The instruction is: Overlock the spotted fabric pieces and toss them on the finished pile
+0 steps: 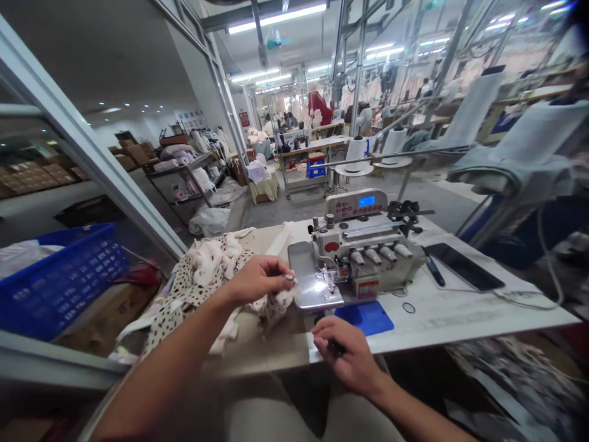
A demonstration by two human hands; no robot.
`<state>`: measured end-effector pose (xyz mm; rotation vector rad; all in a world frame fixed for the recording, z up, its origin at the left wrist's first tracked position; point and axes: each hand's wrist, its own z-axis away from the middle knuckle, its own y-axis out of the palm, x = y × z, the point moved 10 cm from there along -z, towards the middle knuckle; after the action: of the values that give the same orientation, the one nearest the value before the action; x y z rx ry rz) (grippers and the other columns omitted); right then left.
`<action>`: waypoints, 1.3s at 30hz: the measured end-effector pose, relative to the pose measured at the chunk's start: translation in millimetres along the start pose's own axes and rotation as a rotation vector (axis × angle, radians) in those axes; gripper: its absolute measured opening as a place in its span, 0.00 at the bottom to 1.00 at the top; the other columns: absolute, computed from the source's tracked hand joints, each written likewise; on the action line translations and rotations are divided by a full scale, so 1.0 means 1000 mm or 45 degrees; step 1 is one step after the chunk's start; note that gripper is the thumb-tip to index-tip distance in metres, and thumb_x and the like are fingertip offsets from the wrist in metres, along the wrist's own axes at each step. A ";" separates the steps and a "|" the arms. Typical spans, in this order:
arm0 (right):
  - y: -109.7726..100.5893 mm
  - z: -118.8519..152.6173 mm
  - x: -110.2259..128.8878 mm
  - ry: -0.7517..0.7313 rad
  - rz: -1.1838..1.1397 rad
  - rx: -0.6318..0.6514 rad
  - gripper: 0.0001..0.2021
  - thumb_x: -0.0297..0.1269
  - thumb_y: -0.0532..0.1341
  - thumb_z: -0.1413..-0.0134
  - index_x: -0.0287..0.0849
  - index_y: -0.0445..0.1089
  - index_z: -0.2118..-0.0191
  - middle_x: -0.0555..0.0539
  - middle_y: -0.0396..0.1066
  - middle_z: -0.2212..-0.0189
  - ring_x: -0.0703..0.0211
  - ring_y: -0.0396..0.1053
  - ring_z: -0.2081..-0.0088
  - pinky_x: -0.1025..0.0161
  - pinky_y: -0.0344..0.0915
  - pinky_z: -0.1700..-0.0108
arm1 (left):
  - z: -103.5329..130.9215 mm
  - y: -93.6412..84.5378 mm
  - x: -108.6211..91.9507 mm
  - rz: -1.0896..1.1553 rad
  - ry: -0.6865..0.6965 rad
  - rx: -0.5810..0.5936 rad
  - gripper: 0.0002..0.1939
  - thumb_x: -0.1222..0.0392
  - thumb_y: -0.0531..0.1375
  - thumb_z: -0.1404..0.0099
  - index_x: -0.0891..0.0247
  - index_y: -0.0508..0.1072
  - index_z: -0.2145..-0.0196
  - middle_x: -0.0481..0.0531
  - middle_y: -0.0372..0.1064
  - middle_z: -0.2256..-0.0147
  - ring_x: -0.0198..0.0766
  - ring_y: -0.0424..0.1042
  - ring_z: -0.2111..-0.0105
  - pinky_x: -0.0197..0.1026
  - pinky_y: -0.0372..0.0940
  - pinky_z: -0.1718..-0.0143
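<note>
My left hand (260, 279) pinches the edge of a cream fabric piece with dark spots (276, 307), just left of the sewing machine's metal plate (306, 276). My right hand (345, 350) is closed around a small dark object (335, 348), perhaps scissors or snips, in front of the machine at the table's near edge. The sewing machine (368, 245) has a lit blue display. More spotted and plain cream fabric (207, 264) lies heaped left of my left hand.
A blue pad (365, 317) lies before the machine. Right of it are a black phone (464, 267), a dark pen-like item (435, 271) and a ring (408, 307). Thread cones (478, 110) stand behind. A blue basket (69, 282) and metal frame post (96, 135) are left.
</note>
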<state>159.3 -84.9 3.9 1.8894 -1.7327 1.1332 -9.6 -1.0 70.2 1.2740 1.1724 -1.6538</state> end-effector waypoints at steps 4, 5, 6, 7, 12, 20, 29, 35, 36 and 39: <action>-0.029 -0.019 0.003 0.245 -0.186 -0.246 0.06 0.37 0.63 0.39 0.43 0.74 0.66 0.45 0.75 0.66 0.56 0.73 0.63 0.60 0.69 0.60 | 0.001 0.021 0.003 0.030 0.039 0.080 0.12 0.57 0.74 0.49 0.66 0.79 0.70 0.55 0.78 0.66 0.34 0.73 0.69 0.35 0.66 0.68; -0.031 -0.022 -0.003 0.349 -0.259 -0.272 0.07 0.39 0.64 0.40 0.42 0.74 0.65 0.45 0.75 0.66 0.57 0.73 0.64 0.61 0.69 0.61 | 0.001 0.025 0.001 0.020 0.055 0.092 0.12 0.58 0.74 0.49 0.66 0.79 0.70 0.55 0.78 0.66 0.35 0.74 0.69 0.35 0.66 0.67; -0.029 -0.025 -0.010 0.455 -0.332 -0.282 0.08 0.42 0.65 0.42 0.42 0.74 0.64 0.46 0.75 0.66 0.58 0.72 0.66 0.62 0.69 0.63 | 0.002 0.028 0.000 0.009 0.066 0.093 0.11 0.58 0.74 0.49 0.65 0.80 0.71 0.54 0.78 0.66 0.35 0.74 0.68 0.35 0.66 0.67; -0.027 -0.027 -0.016 0.546 -0.391 -0.278 0.10 0.43 0.67 0.44 0.41 0.74 0.64 0.47 0.75 0.67 0.59 0.71 0.68 0.63 0.68 0.65 | 0.002 0.030 -0.001 -0.002 0.067 0.090 0.11 0.58 0.74 0.49 0.65 0.80 0.71 0.54 0.78 0.66 0.35 0.74 0.69 0.36 0.67 0.67; -0.016 -0.040 -0.024 0.684 -0.409 -0.203 0.12 0.44 0.70 0.50 0.40 0.72 0.68 0.51 0.72 0.74 0.64 0.65 0.74 0.66 0.62 0.71 | 0.006 0.039 0.010 -0.045 -0.017 0.038 0.11 0.55 0.73 0.48 0.64 0.82 0.69 0.55 0.80 0.67 0.39 0.76 0.68 0.39 0.69 0.65; -0.004 -0.032 -0.038 0.885 -0.572 -0.144 0.18 0.45 0.74 0.57 0.39 0.74 0.65 0.51 0.71 0.74 0.64 0.63 0.74 0.66 0.60 0.71 | 0.017 0.040 -0.003 -0.227 0.204 0.047 0.07 0.56 0.71 0.45 0.62 0.83 0.70 0.55 0.81 0.64 0.43 0.79 0.61 0.41 0.72 0.57; 0.016 -0.043 -0.034 0.929 -0.783 0.082 0.14 0.35 0.74 0.62 0.38 0.74 0.67 0.53 0.70 0.74 0.66 0.63 0.72 0.67 0.59 0.68 | 0.025 0.048 -0.019 -0.343 0.443 0.257 0.05 0.67 0.68 0.43 0.61 0.83 0.67 0.56 0.81 0.62 0.43 0.80 0.60 0.41 0.73 0.56; 0.020 -0.046 -0.034 0.871 -0.586 0.165 0.09 0.34 0.69 0.57 0.39 0.68 0.74 0.55 0.64 0.79 0.67 0.57 0.75 0.67 0.53 0.72 | 0.024 0.040 0.007 -0.218 0.346 0.109 0.05 0.63 0.69 0.42 0.65 0.79 0.67 0.58 0.76 0.57 0.38 0.77 0.61 0.38 0.70 0.60; 0.019 -0.045 -0.035 0.860 -0.551 0.146 0.09 0.34 0.68 0.57 0.40 0.67 0.74 0.56 0.63 0.79 0.67 0.56 0.75 0.67 0.52 0.72 | 0.024 0.040 0.015 -0.120 0.303 0.096 0.07 0.61 0.69 0.42 0.65 0.77 0.66 0.57 0.75 0.58 0.37 0.75 0.63 0.37 0.69 0.62; 0.013 -0.044 -0.038 0.841 -0.492 0.063 0.08 0.35 0.67 0.56 0.40 0.67 0.73 0.56 0.62 0.79 0.67 0.55 0.75 0.67 0.52 0.72 | 0.026 0.046 0.041 0.050 0.127 0.128 0.12 0.56 0.68 0.40 0.65 0.70 0.65 0.52 0.71 0.65 0.33 0.71 0.69 0.34 0.65 0.67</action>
<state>134.6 -30.4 0.1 1.5264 -0.9456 1.4261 15.3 -40.7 23.0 1.4478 1.1273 -1.6549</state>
